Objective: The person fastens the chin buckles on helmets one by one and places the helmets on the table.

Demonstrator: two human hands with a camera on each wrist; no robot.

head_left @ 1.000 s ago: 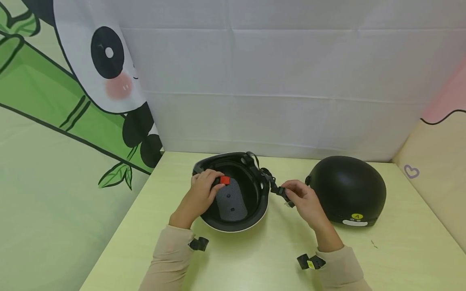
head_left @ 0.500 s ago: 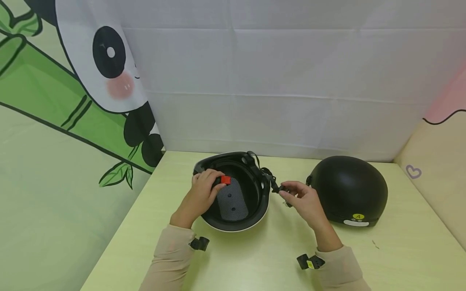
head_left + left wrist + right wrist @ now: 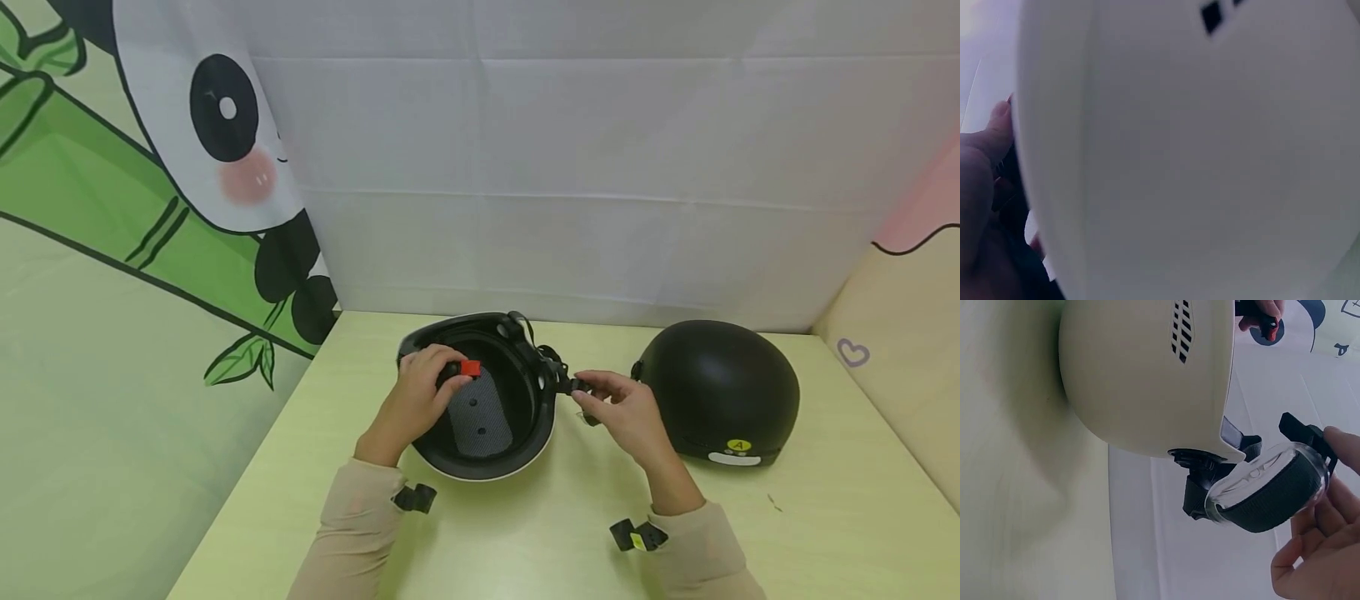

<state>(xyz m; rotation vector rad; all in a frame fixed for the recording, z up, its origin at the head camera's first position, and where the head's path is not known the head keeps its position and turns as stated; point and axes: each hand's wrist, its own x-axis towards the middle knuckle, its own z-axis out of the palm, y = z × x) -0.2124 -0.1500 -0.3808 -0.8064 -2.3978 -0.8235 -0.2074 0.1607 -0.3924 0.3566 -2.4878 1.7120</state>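
An upturned helmet [image 3: 420,448] with a cream shell and black lining lies on the table. Over its opening, my left hand [image 3: 411,398] holds a black strap buckle with a red tab [image 3: 470,368]. Right of the rim, my right hand [image 3: 626,412] pinches the black end piece [image 3: 579,386] of the other strap. In the right wrist view this strap [image 3: 1272,503] passes through a clear chin cup [image 3: 1244,484], and thumb and finger hold its dark buckle part [image 3: 1307,436]. The two buckle parts are apart. The cream shell [image 3: 1210,156] fills most of the left wrist view.
A second helmet, black [image 3: 720,387] with a yellow "A" sticker, stands dome up just right of my right hand. A white cloth wall [image 3: 525,208] rises behind the pale table [image 3: 525,550]. Printed cloth hangs at both sides.
My right hand has moved slightly left toward the helmet, bringing the strap end with it. The left hand and red tab have shifted slightly right and up. Both helmets stay in place.
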